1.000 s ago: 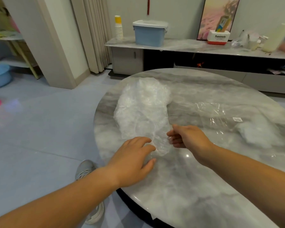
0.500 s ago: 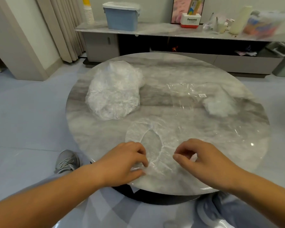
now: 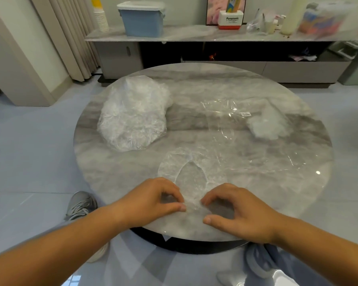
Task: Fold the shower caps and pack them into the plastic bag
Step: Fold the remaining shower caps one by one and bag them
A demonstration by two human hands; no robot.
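One clear shower cap (image 3: 186, 168) lies flat on the round marble table (image 3: 298, 182), its elastic opening facing up. My left hand (image 3: 153, 201) pinches its near edge between thumb and fingers. My right hand (image 3: 238, 211) pinches the same edge just to the right. A heap of crumpled shower caps (image 3: 132, 118) sits at the table's left. The clear plastic bag (image 3: 225, 112) with a white label lies flat at the right, and a small bundle of folded caps (image 3: 267, 124) rests at its far right end.
Behind the table runs a low marble sideboard (image 3: 194, 36) with a blue lidded box (image 3: 143, 19), paper cups and clutter. A curtain hangs at the left. My grey shoe (image 3: 81, 205) is on the floor beside the table base.
One cap was drawn from the heap and laid flat near me. Both hands then closed in on its near edge and now pinch it close together.
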